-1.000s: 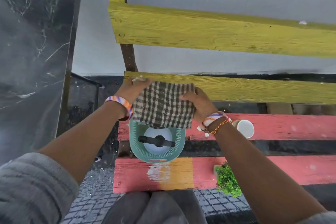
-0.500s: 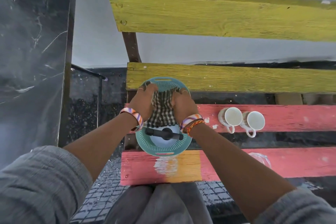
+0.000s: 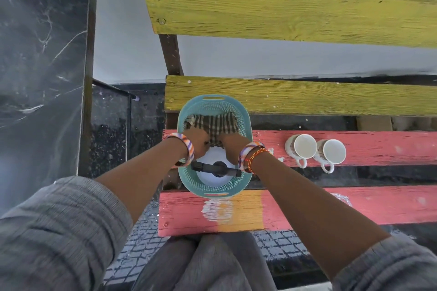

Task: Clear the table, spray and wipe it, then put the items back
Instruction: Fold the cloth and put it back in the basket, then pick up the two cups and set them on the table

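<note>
A teal plastic basket (image 3: pixel 246 125) stands on the red and yellow slatted bench (image 3: pixel 378 153). Inside it lies a checked brown-and-white cloth (image 3: pixel 212 124) at the far end and a white spray bottle (image 3: pixel 214 173) with a black trigger head at the near end. My left hand (image 3: pixel 199 143) and my right hand (image 3: pixel 230 147) are both down inside the basket, gripping the near edge of the cloth. The fingers are partly hidden by the cloth and basket wall.
Two white mugs (image 3: pixel 300 149) (image 3: pixel 331 152) stand side by side on the red slat to the right of the basket. A clear glass (image 3: pixel 340 197) shows faintly on the front slat. A dark marble surface (image 3: pixel 35 54) rises at the left. My knees are below.
The cloth went from being held spread above the basket to lying pushed down inside it. Both hands followed it down into the basket. The camera view tilted slightly.
</note>
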Tool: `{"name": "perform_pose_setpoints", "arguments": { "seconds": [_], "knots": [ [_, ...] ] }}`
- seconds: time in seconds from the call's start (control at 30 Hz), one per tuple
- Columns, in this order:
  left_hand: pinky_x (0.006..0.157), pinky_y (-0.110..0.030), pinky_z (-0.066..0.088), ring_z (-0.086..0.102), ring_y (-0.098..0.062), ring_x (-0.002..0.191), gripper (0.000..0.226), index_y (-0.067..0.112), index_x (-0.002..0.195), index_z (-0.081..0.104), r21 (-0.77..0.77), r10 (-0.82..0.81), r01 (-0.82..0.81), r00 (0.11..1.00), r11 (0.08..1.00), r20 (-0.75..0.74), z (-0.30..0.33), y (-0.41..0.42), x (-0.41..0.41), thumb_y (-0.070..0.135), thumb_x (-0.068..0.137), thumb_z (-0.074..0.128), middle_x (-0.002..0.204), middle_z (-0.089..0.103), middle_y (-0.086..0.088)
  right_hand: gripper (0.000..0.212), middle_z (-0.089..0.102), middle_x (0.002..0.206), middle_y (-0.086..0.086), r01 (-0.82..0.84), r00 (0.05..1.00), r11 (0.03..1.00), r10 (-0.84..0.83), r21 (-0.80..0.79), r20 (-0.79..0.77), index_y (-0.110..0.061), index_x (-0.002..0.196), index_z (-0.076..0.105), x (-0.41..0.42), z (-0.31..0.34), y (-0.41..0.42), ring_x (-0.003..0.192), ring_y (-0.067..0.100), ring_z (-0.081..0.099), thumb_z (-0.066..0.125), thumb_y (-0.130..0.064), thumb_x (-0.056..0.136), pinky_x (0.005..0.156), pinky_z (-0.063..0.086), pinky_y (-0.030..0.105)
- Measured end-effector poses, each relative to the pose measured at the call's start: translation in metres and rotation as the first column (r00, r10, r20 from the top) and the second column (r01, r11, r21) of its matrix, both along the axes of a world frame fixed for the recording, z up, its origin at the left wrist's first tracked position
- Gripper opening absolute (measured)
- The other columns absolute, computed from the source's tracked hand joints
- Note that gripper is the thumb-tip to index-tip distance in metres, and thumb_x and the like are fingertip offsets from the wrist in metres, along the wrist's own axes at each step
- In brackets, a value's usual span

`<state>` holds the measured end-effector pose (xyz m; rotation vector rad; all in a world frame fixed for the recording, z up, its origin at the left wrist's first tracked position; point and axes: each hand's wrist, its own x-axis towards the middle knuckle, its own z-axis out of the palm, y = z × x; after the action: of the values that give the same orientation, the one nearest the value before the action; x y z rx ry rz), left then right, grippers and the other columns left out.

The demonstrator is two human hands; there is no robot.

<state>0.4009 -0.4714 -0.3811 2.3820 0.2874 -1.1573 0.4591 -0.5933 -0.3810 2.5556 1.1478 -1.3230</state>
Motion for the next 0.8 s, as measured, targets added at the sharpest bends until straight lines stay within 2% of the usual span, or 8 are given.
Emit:
{"name": "perform_pose_setpoints", "arguments": {
  "seconds": [0.1,0.23,0.33,0.4,0.47,0.57,0.67,0.8],
  "knots": [
    [0.062,-0.03,0.034,0.042,-0.02,0.06,0.024,0.003,0.082,0.054,0.023,-0.041,0.041,0.999,0.999,-0.01,0.004,0.002,0.007,0.016,0.096,0.039,0.061,0.043,-0.002,0.041,0.06,0.118,0.023,0.02,1.0,1.0,-0.019,0.018,-0.025,-0.003,0.129,0.045,0.0,0.003,-0.003,0.108,0.036,0.059,0.038,0.004,0.089,0.082,0.047,0.037],
    [0.079,-0.035,0.046,0.05,-0.024,0.082,0.032,-0.001,0.109,0.061,0.077,-0.011,0.0,0.99,0.997,0.142,0.038,-0.003,0.03,0.015,0.097,0.036,0.099,0.064,-0.015,0.047,0.063,0.118,0.023,0.193,0.981,0.928,-0.184,0.317,-0.06,-0.005,0.13,0.049,0.007,0.034,-0.017,0.109,0.036,0.059,0.043,0.004,0.085,0.089,0.046,0.037],
    [0.098,-0.036,0.044,0.055,-0.027,0.108,0.037,0.005,0.127,0.052,0.043,0.025,-0.037,0.97,0.998,0.243,0.068,-0.015,0.053,0.021,0.097,0.038,0.129,0.057,-0.015,0.044,0.067,0.11,0.023,0.275,0.956,0.83,-0.291,0.486,-0.043,-0.004,0.126,0.054,0.016,0.054,-0.038,0.099,0.038,0.063,0.039,-0.003,0.084,0.081,0.047,0.036],
    [0.098,-0.033,0.041,0.051,-0.03,0.121,0.04,0.006,0.13,0.049,-0.001,0.02,-0.02,0.946,1.0,0.323,0.084,-0.035,0.067,0.025,0.096,0.042,0.133,0.054,-0.014,0.047,0.07,0.101,0.023,0.321,0.923,0.763,-0.385,0.561,-0.005,-0.005,0.119,0.059,0.025,0.059,-0.063,0.089,0.039,0.066,0.036,-0.013,0.079,0.075,0.052,0.042],
    [0.09,-0.032,0.042,0.052,-0.033,0.115,0.037,0.002,0.122,0.053,-0.038,-0.007,0.023,0.926,0.999,0.378,0.098,-0.061,0.08,0.026,0.095,0.044,0.125,0.058,-0.017,0.046,0.071,0.097,0.021,0.387,0.874,0.71,-0.485,0.589,0.01,-0.007,0.115,0.063,0.035,0.061,-0.091,0.087,0.038,0.067,0.038,-0.014,0.077,0.075,0.052,0.044],
    [0.092,-0.033,0.044,0.053,-0.032,0.115,0.038,0.001,0.122,0.054,-0.05,-0.067,0.094,0.915,0.994,0.398,0.107,-0.106,0.102,0.026,0.095,0.045,0.125,0.058,-0.017,0.037,0.071,0.105,0.016,0.529,0.75,0.639,-0.659,0.559,0.043,-0.01,0.115,0.065,0.052,0.053,-0.141,0.096,0.034,0.066,0.046,-0.004,0.083,0.084,0.052,0.04],
    [0.08,-0.031,0.043,0.058,-0.032,0.109,0.035,0.0,0.115,0.057,-0.017,-0.142,0.164,0.896,0.986,0.421,0.1,-0.146,0.124,0.026,0.094,0.047,0.118,0.062,-0.017,0.04,0.063,0.122,0.017,0.634,0.64,0.626,-0.754,0.454,0.148,-0.011,0.122,0.06,0.073,0.033,-0.185,0.11,0.035,0.059,0.056,-0.004,0.083,0.091,0.048,0.039],
    [0.086,-0.033,0.046,0.055,-0.029,0.107,0.035,0.003,0.12,0.055,0.037,-0.216,0.216,0.925,0.976,0.313,0.051,-0.196,0.137,0.023,0.092,0.053,0.126,0.056,-0.017,0.084,0.026,0.151,0.017,0.646,0.727,0.754,-0.656,0.12,0.205,-0.028,0.146,0.025,0.092,0.002,-0.22,0.139,0.037,0.022,0.071,-0.026,0.075,0.105,0.036,0.05]
  ]
}}
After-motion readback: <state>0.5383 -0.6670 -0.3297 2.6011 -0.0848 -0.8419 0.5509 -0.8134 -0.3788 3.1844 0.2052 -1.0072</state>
